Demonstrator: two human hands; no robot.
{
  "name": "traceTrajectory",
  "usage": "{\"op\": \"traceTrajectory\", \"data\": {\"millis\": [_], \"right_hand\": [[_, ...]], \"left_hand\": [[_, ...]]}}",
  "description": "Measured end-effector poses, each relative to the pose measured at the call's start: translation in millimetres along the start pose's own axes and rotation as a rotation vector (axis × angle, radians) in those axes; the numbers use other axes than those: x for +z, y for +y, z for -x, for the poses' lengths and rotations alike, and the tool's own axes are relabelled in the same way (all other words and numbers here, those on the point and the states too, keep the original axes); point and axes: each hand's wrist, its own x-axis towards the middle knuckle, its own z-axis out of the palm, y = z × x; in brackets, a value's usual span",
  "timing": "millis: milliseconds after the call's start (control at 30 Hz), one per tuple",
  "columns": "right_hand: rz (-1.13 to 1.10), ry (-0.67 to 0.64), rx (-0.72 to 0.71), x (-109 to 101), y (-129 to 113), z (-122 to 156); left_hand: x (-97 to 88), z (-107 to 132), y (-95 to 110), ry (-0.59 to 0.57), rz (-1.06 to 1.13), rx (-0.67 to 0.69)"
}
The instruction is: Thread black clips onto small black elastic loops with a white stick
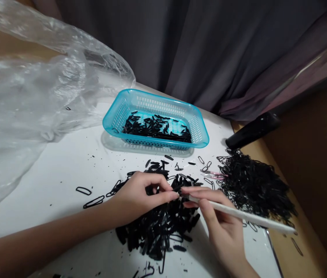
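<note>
My left hand (140,195) rests on a heap of small black oblong rubber pieces (157,227) on the white tabletop, with its fingers pinched on one small black piece at the fingertips. My right hand (218,224) grips a thin white stick tool (247,216) like a pen, and the tool's tip meets the left fingertips. The stick's far end points right, past my wrist. A turquoise plastic basket (201,131) behind the heap holds several of the same black pieces.
A tangled pile of black rubber scrap loops (253,185) lies to the right. Loose black loops (94,200) scatter on the left. A big clear plastic bag (30,104) fills the left side. A black handle-like object (253,129) lies at the table's right edge near dark curtains.
</note>
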Motion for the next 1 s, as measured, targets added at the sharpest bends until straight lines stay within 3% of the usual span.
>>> {"op": "traceTrajectory", "data": {"millis": [67,200,400,600,833,1000], "right_hand": [[-0.016,-0.037,0.05,2,0,1],[-0.011,0.015,0.108,1,0,0],[0.145,-0.085,-0.017,-9,1,-6],[0.146,-0.051,-0.013,-7,-1,-6],[0.29,-0.229,-0.152,-17,4,-7],[0.321,-0.282,-0.261,-18,7,-4]], "left_hand": [[0.3,0,-1,-0.015,0.026,0.015],[0.9,1,-4,-0.013,0.047,0.047],[0.7,3,-3,0.008,0.006,0.07],[0.1,2,1,0.004,0.007,0.071],[2.0,3,-1,0.029,0.032,0.102],[3.1,5,-2,0.051,0.046,0.118]]}}
